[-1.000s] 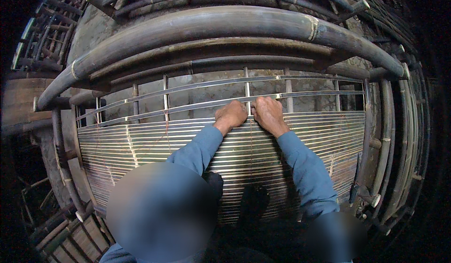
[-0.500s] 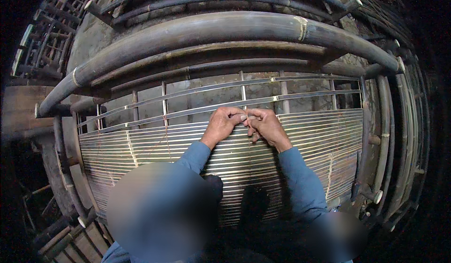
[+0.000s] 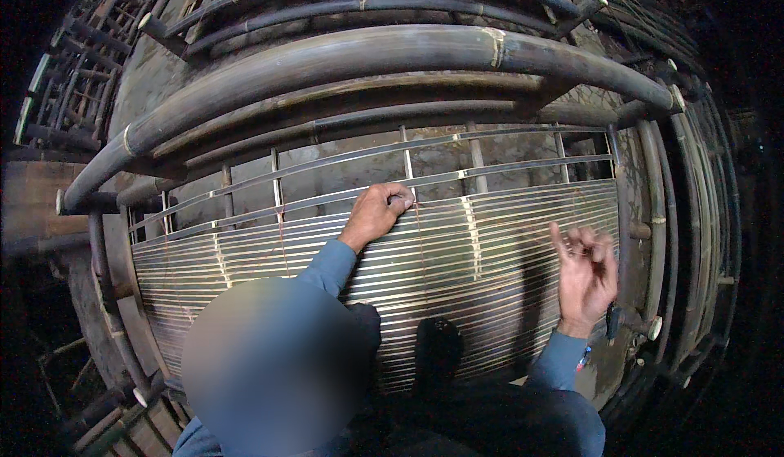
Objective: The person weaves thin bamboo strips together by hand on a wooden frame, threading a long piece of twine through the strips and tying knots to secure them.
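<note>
The left hand is bending over the upper edge of a wide panel of thin, pale bamboo slats, its thumb and index finger coming together beside a narrow, pale upright crossbar; whether they are pinching anything is too small to tell. A thin, reddish cord is running down across the slats just beside these fingertips. The right hand, a little blurred, is hovering over the panel's right part, palm side showing, its fingers standing apart and partly curled. Both forearms are wearing blue cloth sleeves. The panel is lying in front of the person, between the side rails of a dark bamboo frame. Above its closely set slats, two grey, widely spaced bamboo strips are crossing the crossbars, the lower one passing just by the left hand's knuckles. Beyond them, a thick, dark grey bamboo pole with pale joints is spanning the view, and a dark, rounded shoe is showing below.
</note>
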Available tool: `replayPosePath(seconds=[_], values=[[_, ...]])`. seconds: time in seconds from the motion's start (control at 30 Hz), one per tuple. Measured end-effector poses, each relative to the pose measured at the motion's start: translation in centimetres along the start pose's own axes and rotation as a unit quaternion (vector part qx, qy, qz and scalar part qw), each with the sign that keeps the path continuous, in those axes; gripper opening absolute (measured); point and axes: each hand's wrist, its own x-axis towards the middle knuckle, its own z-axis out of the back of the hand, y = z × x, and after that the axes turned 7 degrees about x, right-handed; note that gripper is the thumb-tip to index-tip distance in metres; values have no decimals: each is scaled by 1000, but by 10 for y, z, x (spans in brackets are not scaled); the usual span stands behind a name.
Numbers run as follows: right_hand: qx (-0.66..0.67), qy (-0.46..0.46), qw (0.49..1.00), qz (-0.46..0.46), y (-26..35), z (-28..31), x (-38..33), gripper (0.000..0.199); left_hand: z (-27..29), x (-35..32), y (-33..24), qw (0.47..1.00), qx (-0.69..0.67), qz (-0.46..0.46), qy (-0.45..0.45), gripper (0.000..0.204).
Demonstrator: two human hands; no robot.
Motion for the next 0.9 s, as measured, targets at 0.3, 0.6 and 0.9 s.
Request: replayPosePath(seconds=[0.3, 0.6, 0.9], values=[[-318, -66, 944, -52, 36, -9, -80, 30, -11, -42, 4, 969, 168, -151, -102, 32], [-574, 212, 781, -124, -47, -33, 41, 41, -2, 6, -21, 975, 193, -24, -106, 21], [-825, 326, 456, 74, -232, 42, 150, 12, -2, 31, 8, 977, 169, 104, -74, 30]])
